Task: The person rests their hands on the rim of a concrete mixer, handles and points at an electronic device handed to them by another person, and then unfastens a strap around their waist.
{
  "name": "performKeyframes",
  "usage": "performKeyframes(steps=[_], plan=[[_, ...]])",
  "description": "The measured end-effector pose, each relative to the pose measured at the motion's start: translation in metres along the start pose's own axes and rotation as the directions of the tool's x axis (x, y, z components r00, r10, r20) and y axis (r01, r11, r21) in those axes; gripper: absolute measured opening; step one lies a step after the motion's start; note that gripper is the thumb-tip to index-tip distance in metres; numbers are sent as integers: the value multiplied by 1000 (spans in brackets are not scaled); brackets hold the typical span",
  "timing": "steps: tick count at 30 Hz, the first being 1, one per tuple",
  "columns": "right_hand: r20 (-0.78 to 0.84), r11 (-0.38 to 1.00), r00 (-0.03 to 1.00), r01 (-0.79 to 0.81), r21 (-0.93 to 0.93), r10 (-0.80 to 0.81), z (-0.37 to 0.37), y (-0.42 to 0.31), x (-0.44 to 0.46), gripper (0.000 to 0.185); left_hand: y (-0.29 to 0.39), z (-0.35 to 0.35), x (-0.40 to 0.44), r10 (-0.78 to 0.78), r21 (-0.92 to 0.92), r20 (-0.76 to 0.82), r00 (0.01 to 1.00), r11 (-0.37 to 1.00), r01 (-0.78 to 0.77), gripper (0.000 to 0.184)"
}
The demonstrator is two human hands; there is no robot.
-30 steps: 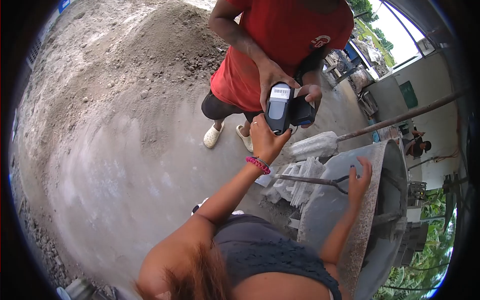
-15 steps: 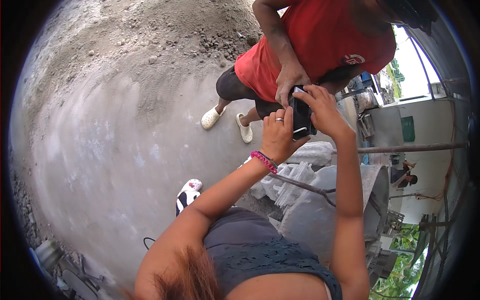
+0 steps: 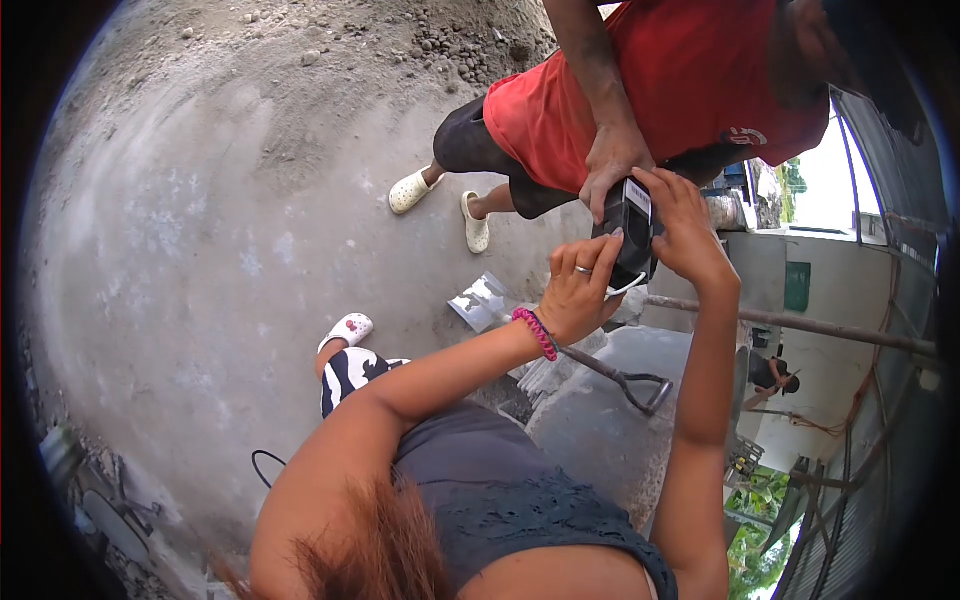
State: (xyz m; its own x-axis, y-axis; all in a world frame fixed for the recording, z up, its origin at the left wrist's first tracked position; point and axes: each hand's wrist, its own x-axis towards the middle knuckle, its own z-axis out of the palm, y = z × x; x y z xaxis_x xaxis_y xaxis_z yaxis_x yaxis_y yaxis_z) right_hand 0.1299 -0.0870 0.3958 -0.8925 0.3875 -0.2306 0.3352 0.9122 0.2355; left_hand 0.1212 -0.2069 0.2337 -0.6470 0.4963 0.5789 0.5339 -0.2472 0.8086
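A black device (image 3: pixel 634 222) with a white barcode label and a white cord is held up between me and a person in a red shirt (image 3: pixel 690 90). My left hand (image 3: pixel 582 290), wearing a ring and a pink coiled band, grips the device's near end, and one fingertip rests on its face. My right hand (image 3: pixel 688 232) is closed on the opposite side, its fingers over the edge by the label. The other person's hand (image 3: pixel 614 165) touches the far end. What kind of device it is, I cannot make out.
Below my hands are a large grey metal vessel (image 3: pixel 590 440) and a metal handle with a looped grip (image 3: pixel 640 385). A long pole (image 3: pixel 790 318) crosses on the right. A patterned packet (image 3: pixel 482 302) lies on the concrete floor (image 3: pixel 190 320). Another person (image 3: pixel 772 376) is farther off.
The device and all hands around it appear farther right in view. A left fingertip now rests on the device's face. My view has shifted, revealing the packet and the looped grip.
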Motion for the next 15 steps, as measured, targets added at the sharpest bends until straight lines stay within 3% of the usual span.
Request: performKeyframes(steps=[9,12,15], plan=[[-199,951,935,-266,158,294,-8,22,-100,73,2,1,-11,20,7,45,999,1000,-20,88],[-255,837,799,-502,216,545,-3,37,-161,73,1,0,-11,22,23,54,998,999,-23,89],[-307,739,674,-638,214,671,19,69,-239,72,5,-3,-10,23,21,60,998,999,-24,88]])
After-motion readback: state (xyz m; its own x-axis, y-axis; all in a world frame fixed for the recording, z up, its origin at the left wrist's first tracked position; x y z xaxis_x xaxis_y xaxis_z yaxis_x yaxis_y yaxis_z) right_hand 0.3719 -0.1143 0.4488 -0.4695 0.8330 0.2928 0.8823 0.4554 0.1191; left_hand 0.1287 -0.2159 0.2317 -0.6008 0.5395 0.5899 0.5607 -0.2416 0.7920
